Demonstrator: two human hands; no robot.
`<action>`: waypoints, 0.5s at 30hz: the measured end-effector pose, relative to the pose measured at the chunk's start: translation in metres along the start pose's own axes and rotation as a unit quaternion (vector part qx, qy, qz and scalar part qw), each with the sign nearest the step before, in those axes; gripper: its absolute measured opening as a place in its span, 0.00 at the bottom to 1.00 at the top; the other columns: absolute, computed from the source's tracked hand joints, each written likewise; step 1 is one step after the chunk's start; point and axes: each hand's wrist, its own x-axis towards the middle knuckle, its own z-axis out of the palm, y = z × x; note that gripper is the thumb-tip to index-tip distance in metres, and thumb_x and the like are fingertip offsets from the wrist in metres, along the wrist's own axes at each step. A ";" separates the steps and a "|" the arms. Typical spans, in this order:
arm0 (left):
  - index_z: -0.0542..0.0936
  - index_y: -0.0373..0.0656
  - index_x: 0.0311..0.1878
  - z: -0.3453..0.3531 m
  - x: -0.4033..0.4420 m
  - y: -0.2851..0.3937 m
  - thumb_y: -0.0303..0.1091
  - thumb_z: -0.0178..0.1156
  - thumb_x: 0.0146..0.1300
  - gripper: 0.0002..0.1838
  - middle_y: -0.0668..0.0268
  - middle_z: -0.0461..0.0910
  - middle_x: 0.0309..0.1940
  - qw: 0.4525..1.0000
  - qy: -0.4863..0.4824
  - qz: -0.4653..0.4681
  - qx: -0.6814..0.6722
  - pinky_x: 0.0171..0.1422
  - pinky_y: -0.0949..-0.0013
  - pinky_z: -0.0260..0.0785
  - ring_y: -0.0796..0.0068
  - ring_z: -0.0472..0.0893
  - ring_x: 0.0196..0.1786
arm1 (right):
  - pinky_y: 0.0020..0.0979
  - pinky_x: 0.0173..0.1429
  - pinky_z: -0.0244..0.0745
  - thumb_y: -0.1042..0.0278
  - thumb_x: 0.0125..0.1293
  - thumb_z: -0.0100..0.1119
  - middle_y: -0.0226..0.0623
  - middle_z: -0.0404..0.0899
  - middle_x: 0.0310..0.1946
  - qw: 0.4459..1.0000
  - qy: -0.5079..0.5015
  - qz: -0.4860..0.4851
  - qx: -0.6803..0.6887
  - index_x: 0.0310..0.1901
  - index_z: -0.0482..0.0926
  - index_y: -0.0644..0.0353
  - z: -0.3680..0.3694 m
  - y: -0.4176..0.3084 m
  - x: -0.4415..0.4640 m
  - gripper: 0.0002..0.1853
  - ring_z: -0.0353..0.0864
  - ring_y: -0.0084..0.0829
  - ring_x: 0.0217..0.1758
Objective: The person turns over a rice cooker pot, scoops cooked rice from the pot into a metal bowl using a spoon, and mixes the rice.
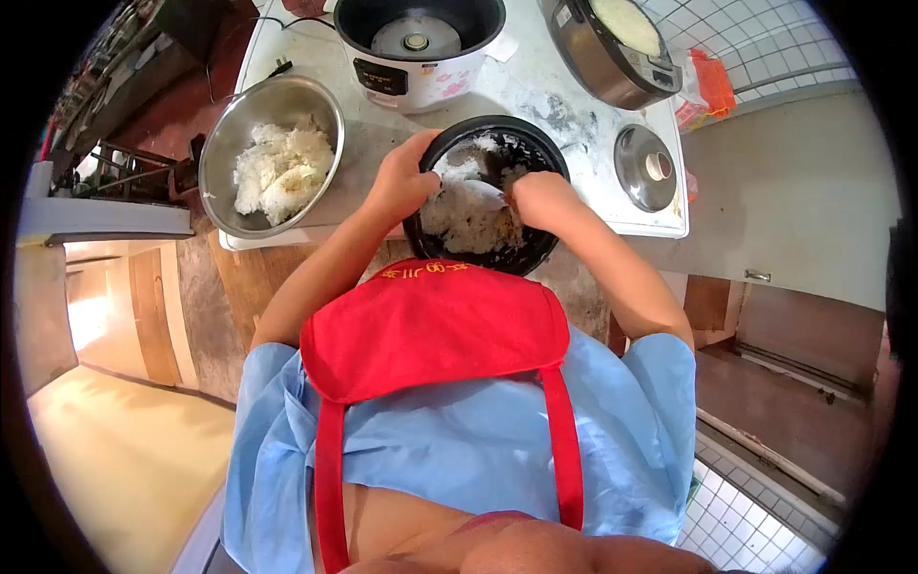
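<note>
The black inner pot of a rice cooker sits tilted toward me at the table's front edge. Cooked white rice lies in it, with browned bits and grains stuck to its wall. My left hand grips the pot's left rim, thumb over the inside. Inside the right part of the pot, my right hand is closed around a pale rice paddle, whose blade points left into the rice; its handle is hidden by my fingers. To the left stands a steel bowl with a mound of rice.
Behind the pot stands a white rice cooker body, open on top. A brown rice cooker holding something pale is at the back right. A steel lid lies at the right edge of the white table. A plug lies at back left.
</note>
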 end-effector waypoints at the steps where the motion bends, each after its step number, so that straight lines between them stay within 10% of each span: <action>1: 0.70 0.33 0.55 0.000 0.000 0.003 0.17 0.50 0.43 0.29 0.63 0.76 0.44 1.000 0.002 -0.002 -0.005 0.58 0.74 0.63 0.74 0.75 0.49 | 0.43 0.37 0.76 0.71 0.46 0.55 0.48 0.80 0.26 0.999 0.025 -0.016 0.038 0.27 0.82 0.58 0.008 0.000 0.001 0.07 0.81 0.48 0.33; 15: 0.72 0.37 0.54 0.000 0.002 0.001 0.19 0.51 0.43 0.28 0.59 0.79 0.39 0.999 0.045 -0.023 0.000 0.51 0.72 0.68 0.71 0.78 0.43 | 0.41 0.30 0.75 0.72 0.50 0.51 0.48 0.79 0.23 0.979 0.114 -0.148 0.085 0.26 0.76 0.62 0.041 -0.039 -0.026 0.05 0.81 0.46 0.28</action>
